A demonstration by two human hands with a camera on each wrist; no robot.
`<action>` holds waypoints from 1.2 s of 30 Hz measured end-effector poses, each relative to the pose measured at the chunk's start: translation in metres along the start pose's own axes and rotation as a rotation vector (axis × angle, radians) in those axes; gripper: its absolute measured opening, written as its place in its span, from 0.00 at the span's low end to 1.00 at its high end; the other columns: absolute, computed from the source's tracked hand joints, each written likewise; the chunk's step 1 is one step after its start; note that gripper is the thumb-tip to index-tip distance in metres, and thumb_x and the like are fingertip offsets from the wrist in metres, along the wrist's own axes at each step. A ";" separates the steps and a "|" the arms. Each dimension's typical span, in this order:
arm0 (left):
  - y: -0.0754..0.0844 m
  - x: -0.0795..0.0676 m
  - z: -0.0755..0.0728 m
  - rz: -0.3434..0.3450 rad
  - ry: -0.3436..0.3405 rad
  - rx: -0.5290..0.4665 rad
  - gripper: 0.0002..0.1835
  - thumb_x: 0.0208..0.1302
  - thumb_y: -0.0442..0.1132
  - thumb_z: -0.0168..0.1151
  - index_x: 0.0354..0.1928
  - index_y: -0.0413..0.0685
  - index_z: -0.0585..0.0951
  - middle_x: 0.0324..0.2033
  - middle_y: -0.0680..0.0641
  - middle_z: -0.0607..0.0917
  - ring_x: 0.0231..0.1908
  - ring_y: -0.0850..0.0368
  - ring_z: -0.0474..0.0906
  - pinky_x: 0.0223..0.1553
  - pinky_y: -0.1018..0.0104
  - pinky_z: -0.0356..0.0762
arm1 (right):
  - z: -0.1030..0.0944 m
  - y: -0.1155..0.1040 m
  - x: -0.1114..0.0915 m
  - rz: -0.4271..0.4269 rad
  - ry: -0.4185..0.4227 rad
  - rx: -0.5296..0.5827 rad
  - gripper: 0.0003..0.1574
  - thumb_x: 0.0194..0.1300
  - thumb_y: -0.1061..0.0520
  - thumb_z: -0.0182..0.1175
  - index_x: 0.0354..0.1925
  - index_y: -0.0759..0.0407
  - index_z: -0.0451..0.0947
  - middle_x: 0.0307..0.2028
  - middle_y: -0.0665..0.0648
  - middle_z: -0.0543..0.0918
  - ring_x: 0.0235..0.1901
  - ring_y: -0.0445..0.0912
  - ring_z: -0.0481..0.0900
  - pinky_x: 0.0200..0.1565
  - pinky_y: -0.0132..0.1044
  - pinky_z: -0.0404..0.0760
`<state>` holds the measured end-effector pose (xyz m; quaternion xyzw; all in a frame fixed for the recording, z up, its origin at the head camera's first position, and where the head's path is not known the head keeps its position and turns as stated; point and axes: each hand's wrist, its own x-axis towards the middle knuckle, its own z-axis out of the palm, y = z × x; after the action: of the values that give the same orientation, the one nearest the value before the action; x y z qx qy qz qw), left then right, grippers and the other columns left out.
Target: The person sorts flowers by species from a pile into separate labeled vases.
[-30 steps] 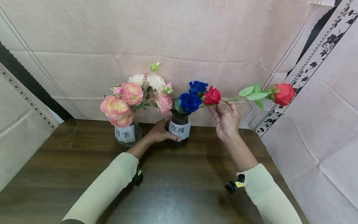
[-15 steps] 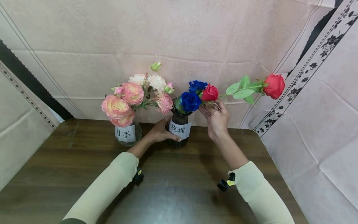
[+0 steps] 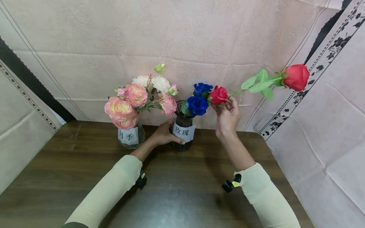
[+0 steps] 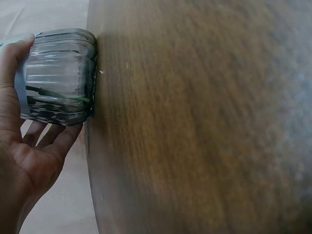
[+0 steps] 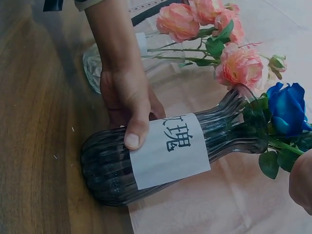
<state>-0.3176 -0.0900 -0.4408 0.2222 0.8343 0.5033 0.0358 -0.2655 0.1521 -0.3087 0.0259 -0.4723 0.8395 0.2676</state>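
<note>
My left hand point(image 3: 164, 134) grips the dark ribbed glass vase point(image 3: 183, 144) low down, thumb across its white label and fingers behind. Blue roses point(image 3: 197, 105) lean from the vase's mouth to the right. Just right of them is a red rose point(image 3: 218, 95). Fingertips of my right hand point(image 3: 228, 118) pinch at a green stem behind that bloom. From there the stem runs right to a second, larger red rose point(image 3: 297, 77) with green leaves point(image 3: 260, 84). In the right wrist view a stem reaches from the vase mouth towards my right hand point(image 5: 301, 185), partly out of frame.
A clear glass vase point(image 3: 141, 134) with its own label stands left of the dark one, filled with pink and white flowers point(image 3: 137, 95). Both vases stand near the back edge of the brown wooden table point(image 3: 171, 183). Pale patterned cloth point(image 3: 182, 31) hangs behind.
My right hand moved left towards the vase, then slightly back right. The larger red rose swung left, then right, and now sits higher. My left hand keeps its hold on the dark vase.
</note>
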 end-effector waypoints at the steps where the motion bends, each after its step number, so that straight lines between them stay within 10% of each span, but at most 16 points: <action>1: 0.000 0.000 0.000 -0.002 -0.001 -0.002 0.46 0.52 0.47 0.93 0.73 0.53 0.78 0.60 0.44 0.90 0.59 0.46 0.86 0.64 0.45 0.84 | 0.000 0.000 0.000 -0.001 -0.002 -0.004 0.17 0.82 0.75 0.57 0.53 0.56 0.83 0.48 0.54 0.89 0.46 0.45 0.92 0.50 0.36 0.94; 10: 0.000 0.000 0.000 -0.008 -0.014 -0.026 0.45 0.52 0.46 0.93 0.71 0.55 0.79 0.58 0.44 0.90 0.58 0.46 0.87 0.63 0.45 0.85 | 0.006 0.005 -0.007 0.092 -0.137 -0.182 0.29 0.80 0.78 0.51 0.72 0.66 0.80 0.58 0.55 0.86 0.53 0.45 0.88 0.55 0.34 0.92; 19: 0.002 0.001 0.001 -0.015 -0.013 -0.037 0.48 0.52 0.45 0.93 0.75 0.56 0.77 0.59 0.44 0.90 0.59 0.45 0.88 0.64 0.43 0.85 | 0.008 0.022 -0.021 0.018 -0.100 -0.400 0.06 0.73 0.70 0.67 0.46 0.69 0.90 0.43 0.51 0.90 0.52 0.44 0.84 0.58 0.36 0.85; 29: 0.001 0.002 0.002 -0.013 -0.005 -0.038 0.47 0.51 0.43 0.93 0.73 0.55 0.78 0.59 0.44 0.91 0.59 0.44 0.88 0.66 0.42 0.85 | -0.011 0.039 -0.042 -0.181 -0.239 -0.658 0.11 0.79 0.63 0.64 0.45 0.68 0.92 0.47 0.66 0.93 0.44 0.46 0.91 0.50 0.30 0.87; 36: 0.000 0.002 0.001 -0.013 -0.010 -0.029 0.47 0.50 0.45 0.93 0.72 0.57 0.78 0.58 0.45 0.91 0.58 0.45 0.88 0.64 0.43 0.84 | -0.015 0.044 -0.048 -0.235 -0.183 -0.534 0.09 0.79 0.64 0.68 0.47 0.69 0.92 0.40 0.74 0.93 0.33 0.36 0.91 0.43 0.29 0.91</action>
<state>-0.3191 -0.0881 -0.4415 0.2188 0.8283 0.5138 0.0467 -0.2421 0.1253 -0.3655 0.0846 -0.6922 0.6430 0.3165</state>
